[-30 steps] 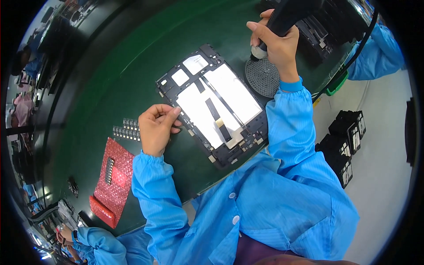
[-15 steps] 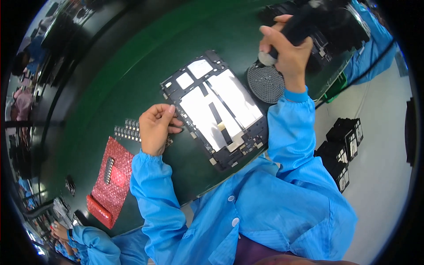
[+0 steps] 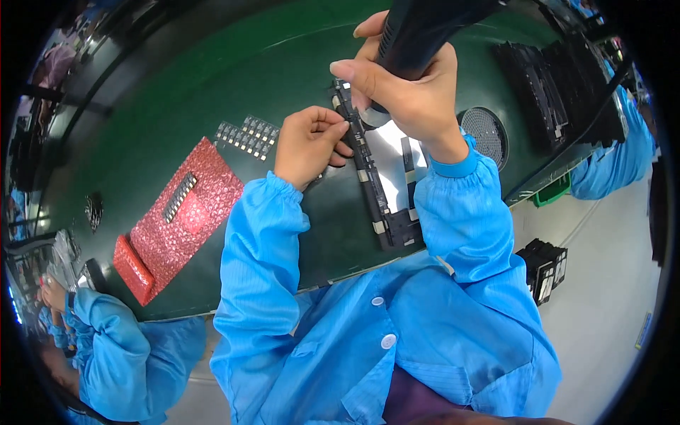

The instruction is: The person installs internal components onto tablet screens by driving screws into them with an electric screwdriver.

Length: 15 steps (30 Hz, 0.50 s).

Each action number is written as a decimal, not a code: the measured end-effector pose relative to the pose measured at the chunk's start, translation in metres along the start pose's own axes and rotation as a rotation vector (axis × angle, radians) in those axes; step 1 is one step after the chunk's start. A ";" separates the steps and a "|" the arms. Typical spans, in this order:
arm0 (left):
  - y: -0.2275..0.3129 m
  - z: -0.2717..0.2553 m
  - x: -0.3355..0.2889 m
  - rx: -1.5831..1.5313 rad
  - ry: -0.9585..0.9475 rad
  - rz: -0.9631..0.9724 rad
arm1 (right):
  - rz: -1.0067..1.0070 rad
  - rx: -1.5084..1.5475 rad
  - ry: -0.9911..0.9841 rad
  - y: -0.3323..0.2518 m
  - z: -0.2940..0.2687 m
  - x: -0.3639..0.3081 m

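Observation:
My right hand (image 3: 418, 99) is wrapped around a black hot-air gun (image 3: 418, 35) with vent slots and a pale round nozzle. The gun points down over a black tablet-like housing (image 3: 405, 232) with shiny white panels and small parts along its edges. At that housing's left edge, my left hand (image 3: 308, 145) is closed, thumb and forefinger pinched together. Whatever it pinches is too small to make out. Beside this hand lies a sheet of small dark-and-silver parts (image 3: 248, 137). My right hand and the gun hide the housing's far right portion.
Red bubble wrap (image 3: 185, 212) with a strip of small parts (image 3: 180, 198) lies at left on the green table (image 3: 304, 248). A round grey perforated dish (image 3: 484, 134) and stacked black housings (image 3: 549, 95) are at right. Co-workers' blue sleeves (image 3: 117, 354) flank the table.
The hot-air gun has come left from beside the perforated dish to above the housing. My left hand stays at the housing's left edge. The whole view has shifted.

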<state>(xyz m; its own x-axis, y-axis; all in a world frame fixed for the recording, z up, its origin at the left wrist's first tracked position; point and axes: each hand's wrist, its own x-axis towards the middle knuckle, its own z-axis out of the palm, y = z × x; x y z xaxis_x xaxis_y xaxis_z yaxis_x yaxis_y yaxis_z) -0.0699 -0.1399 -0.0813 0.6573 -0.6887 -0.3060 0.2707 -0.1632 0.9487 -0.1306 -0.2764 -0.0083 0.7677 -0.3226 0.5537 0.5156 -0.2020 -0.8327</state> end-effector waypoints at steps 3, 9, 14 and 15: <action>0.000 0.002 -0.001 -0.015 -0.005 0.007 | 0.013 -0.045 -0.035 0.006 0.005 0.001; -0.002 0.000 -0.001 -0.034 0.013 0.011 | 0.049 -0.020 -0.029 0.008 0.012 0.001; -0.001 0.001 0.000 0.001 -0.003 0.012 | 0.024 -0.010 -0.012 0.013 0.010 0.001; -0.002 0.001 0.000 -0.008 0.007 0.018 | 0.024 -0.010 -0.013 0.014 0.010 0.001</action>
<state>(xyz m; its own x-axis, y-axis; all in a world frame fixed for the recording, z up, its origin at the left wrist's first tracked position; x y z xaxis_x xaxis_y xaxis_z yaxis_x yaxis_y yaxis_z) -0.0713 -0.1407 -0.0826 0.6670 -0.6865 -0.2895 0.2644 -0.1452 0.9534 -0.1188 -0.2704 -0.0187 0.7851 -0.3150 0.5332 0.4929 -0.2036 -0.8459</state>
